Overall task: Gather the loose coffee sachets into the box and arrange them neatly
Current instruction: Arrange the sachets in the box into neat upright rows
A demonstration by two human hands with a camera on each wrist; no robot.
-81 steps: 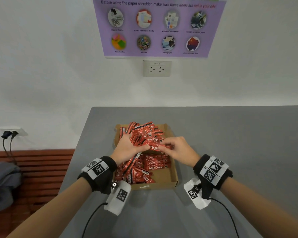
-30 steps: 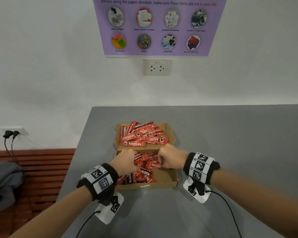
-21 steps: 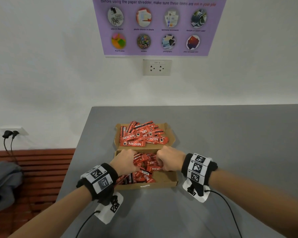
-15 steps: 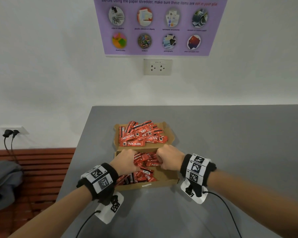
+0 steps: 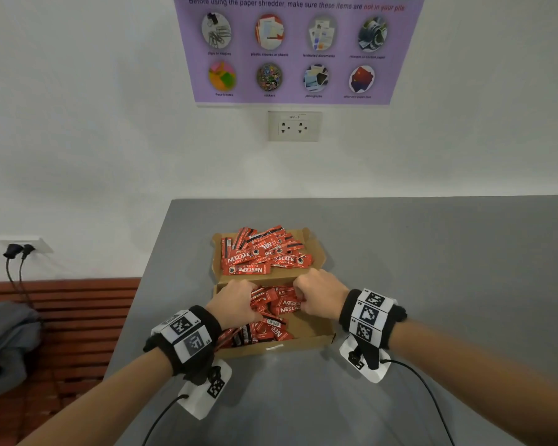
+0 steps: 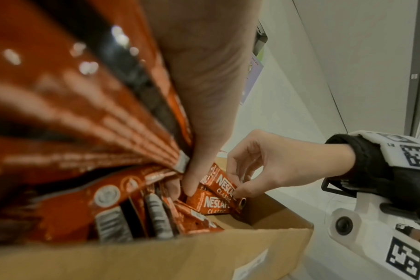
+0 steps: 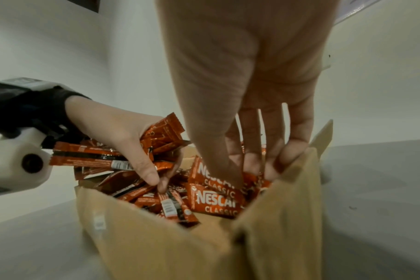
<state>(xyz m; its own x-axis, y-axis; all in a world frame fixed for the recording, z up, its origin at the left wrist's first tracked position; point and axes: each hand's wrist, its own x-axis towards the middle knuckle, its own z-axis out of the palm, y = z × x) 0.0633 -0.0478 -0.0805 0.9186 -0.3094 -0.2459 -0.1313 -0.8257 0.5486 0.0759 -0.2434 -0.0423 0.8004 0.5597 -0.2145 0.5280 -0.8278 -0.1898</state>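
An open brown cardboard box (image 5: 303, 344) lies on the grey table. Its far half holds a flat pile of red Nescafe sachets (image 5: 261, 257). A jumble of sachets (image 5: 282, 309) fills the near half, where both hands are. My left hand (image 5: 234, 305) grips a bundle of sachets (image 7: 161, 132) in its palm, and its thumb and fingertip reach down among the loose ones. My right hand (image 5: 318, 291) pinches a sachet (image 6: 224, 186) between thumb and fingers by the box's right wall (image 7: 288, 199).
The grey table (image 5: 432, 252) stretches right and toward the wall; its left edge runs close to the box. A wall socket (image 5: 294, 126) and a purple poster (image 5: 297, 49) hang behind. A wooden bench (image 5: 78, 317) with a grey bag (image 5: 7, 342) stands at the left.
Both hands have drawn back from the pile in the far half to the near half of the box. Over the last second they stay there, working among the sachets.
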